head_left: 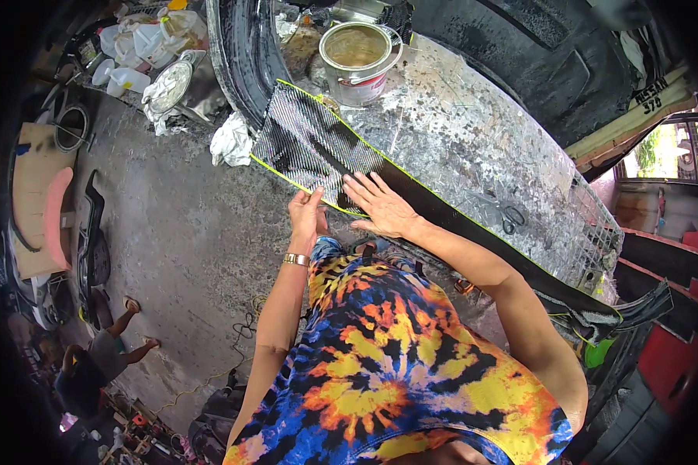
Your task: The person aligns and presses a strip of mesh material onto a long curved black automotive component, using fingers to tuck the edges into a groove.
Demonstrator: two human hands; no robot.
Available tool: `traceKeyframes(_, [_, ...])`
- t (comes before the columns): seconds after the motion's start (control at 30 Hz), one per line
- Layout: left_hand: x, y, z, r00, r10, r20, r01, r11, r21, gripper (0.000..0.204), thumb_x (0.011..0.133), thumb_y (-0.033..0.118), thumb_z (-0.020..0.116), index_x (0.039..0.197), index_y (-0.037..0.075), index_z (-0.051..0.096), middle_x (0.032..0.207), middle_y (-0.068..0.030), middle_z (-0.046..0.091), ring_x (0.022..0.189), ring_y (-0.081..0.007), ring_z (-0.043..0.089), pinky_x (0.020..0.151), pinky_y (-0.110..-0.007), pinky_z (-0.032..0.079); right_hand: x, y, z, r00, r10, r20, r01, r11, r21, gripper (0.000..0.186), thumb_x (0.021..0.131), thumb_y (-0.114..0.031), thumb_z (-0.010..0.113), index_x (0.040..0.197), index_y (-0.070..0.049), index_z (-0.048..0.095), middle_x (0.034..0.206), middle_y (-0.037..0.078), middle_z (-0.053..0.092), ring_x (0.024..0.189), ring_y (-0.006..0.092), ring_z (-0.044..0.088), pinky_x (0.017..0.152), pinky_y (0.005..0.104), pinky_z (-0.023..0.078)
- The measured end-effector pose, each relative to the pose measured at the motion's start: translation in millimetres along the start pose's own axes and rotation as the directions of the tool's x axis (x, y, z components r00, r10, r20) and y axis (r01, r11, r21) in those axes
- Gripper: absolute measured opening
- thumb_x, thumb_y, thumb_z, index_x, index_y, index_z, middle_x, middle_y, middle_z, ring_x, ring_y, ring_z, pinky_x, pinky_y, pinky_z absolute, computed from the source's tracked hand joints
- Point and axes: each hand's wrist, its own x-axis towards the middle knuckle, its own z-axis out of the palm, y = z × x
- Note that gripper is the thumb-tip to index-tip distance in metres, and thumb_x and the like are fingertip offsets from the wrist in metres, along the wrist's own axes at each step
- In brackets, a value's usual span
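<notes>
A long strip of black woven carbon fibre cloth (302,132) with bright yellow edges lies along a dark curved mould (244,58). My right hand (384,208) rests flat on the cloth, fingers spread. With thumb and fingers together, my left hand (309,213) pinches the cloth's near edge, close beside the right hand. Creases show in the wide left end of the cloth. Toward the right the strip narrows and runs past my right forearm to a bunched end. Much of the mould beneath the cloth is hidden.
On the spattered worktable (473,132) stand a metal can (357,62) and black-handled scissors (510,218). Crumpled white material (233,139) hangs by the mould's edge. Plastic jugs (151,43) sit at the far left. A large dark panel (512,70) leans at the back. Another person (93,372) is lower left.
</notes>
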Motion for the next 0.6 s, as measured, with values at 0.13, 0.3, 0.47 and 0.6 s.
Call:
traceKeyframes(0.13, [1.1,5.8,3.3,1.000,-0.001,0.001,0.001,1.000,-0.012,0.008,0.092,0.013,0.074,0.094,0.009,0.067,0.087,0.0031,0.070,0.074,-0.0053,0.064,0.060,-0.023,0.052,23.5,5.6,-2.1,0.998,-0.014,-0.067,0.015,1.000,0.013,0.083,0.098,-0.060,0.044,0.154,0.000,0.032,0.164,0.013,0.024,0.153,0.0310,0.018,0.125,0.0483,0.013])
traceKeyframes(0.3, [3.0,6.8,1.8,1.000,0.005,0.015,-0.004,0.999,-0.043,0.008,0.092,0.013,0.074,0.094,0.008,0.067,0.085,0.0031,0.069,0.068,-0.0063,0.064,0.057,-0.022,0.050,32.3,8.3,3.4,0.997,-0.045,-0.055,0.044,0.999,-0.025,0.083,0.097,-0.061,0.045,0.153,-0.001,0.034,0.164,0.012,0.025,0.152,0.0309,0.018,0.125,0.0504,0.012])
traceKeyframes(0.47, [5.7,9.2,3.0,0.999,0.031,-0.011,-0.032,0.998,-0.061,0.008,0.092,0.013,0.073,0.092,0.008,0.066,0.082,0.0027,0.068,0.066,-0.0063,0.063,0.055,-0.021,0.050,34.1,8.0,5.2,0.998,-0.033,-0.060,0.030,0.998,-0.054,0.084,0.096,-0.064,0.042,0.154,-0.004,0.033,0.163,0.012,0.027,0.152,0.0316,0.020,0.124,0.0532,0.011])
traceKeyframes(0.6, [13.8,4.7,-3.9,0.993,0.104,-0.050,-0.106,0.993,-0.042,0.010,0.092,0.014,0.074,0.090,0.008,0.066,0.078,0.0025,0.067,0.064,-0.0063,0.062,0.054,-0.021,0.050,37.0,3.4,4.2,0.998,-0.022,-0.054,0.018,0.997,-0.075,0.080,0.096,-0.065,0.042,0.156,-0.014,0.034,0.165,0.009,0.024,0.152,0.0306,0.019,0.124,0.0543,0.009])
